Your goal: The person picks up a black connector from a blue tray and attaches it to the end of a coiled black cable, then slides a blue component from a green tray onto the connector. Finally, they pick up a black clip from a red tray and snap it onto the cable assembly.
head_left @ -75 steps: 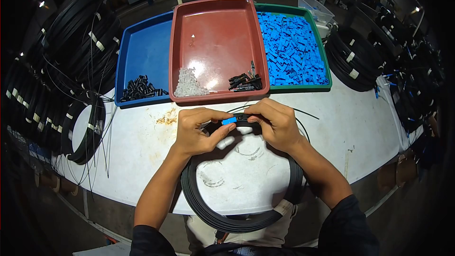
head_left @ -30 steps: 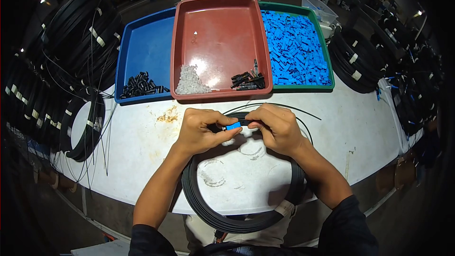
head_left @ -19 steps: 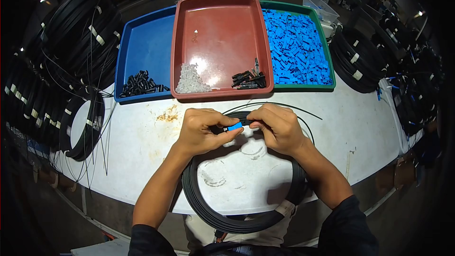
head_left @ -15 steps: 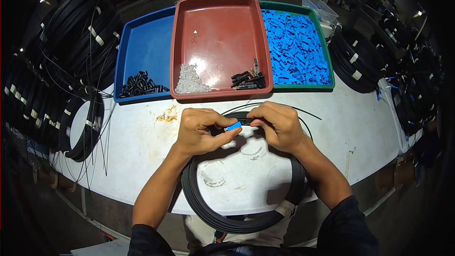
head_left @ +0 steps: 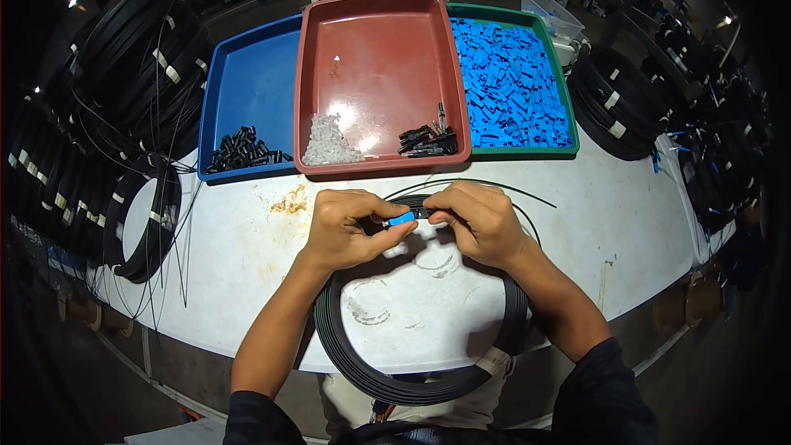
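Observation:
Between the thumb and fingertips of my left hand (head_left: 350, 227) is a small blue connector housing (head_left: 401, 219). My right hand (head_left: 482, 222) pinches a black connector body (head_left: 423, 213), whose end meets the right side of the blue housing. Both hands are closed and face each other over the far side of a coil of black cable (head_left: 334, 346). This coil lies on the white table and hangs over its near edge, with a pale tape band (head_left: 494, 360) at its lower right. A loose cable end curves out past my right hand.
Behind my hands stand a blue tray (head_left: 255, 74) with black sleeves, a red tray (head_left: 375, 49) with whitish small parts and black connector pieces, and a green tray (head_left: 568, 128) full of blue housings. More cable coils (head_left: 144, 239) flank the table (head_left: 247, 280) on both sides.
The blue housing has shifted slightly left and down with my left fingers. More of the black connector body shows between my hands.

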Tool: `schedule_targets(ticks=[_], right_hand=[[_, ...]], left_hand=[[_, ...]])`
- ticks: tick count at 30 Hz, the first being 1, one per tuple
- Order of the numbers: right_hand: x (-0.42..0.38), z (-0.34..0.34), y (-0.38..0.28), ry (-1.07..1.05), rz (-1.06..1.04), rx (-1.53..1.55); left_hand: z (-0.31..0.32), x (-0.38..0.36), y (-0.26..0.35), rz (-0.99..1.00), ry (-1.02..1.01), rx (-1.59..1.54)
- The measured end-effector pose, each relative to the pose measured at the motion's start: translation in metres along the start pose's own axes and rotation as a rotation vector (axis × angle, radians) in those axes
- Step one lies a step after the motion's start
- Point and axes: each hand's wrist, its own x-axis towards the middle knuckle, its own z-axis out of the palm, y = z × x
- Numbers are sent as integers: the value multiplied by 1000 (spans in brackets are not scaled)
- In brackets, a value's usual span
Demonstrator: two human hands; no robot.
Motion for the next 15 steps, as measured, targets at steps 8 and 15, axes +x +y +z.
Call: schedule_targets(ticks=[8, 15], right_hand=[[-1, 2, -3, -44, 16, 7], [0, 5, -6, 31, 34, -23]], left_hand=[[5, 3, -3, 142, -4, 38], [3, -1, 0, -37, 21, -50]])
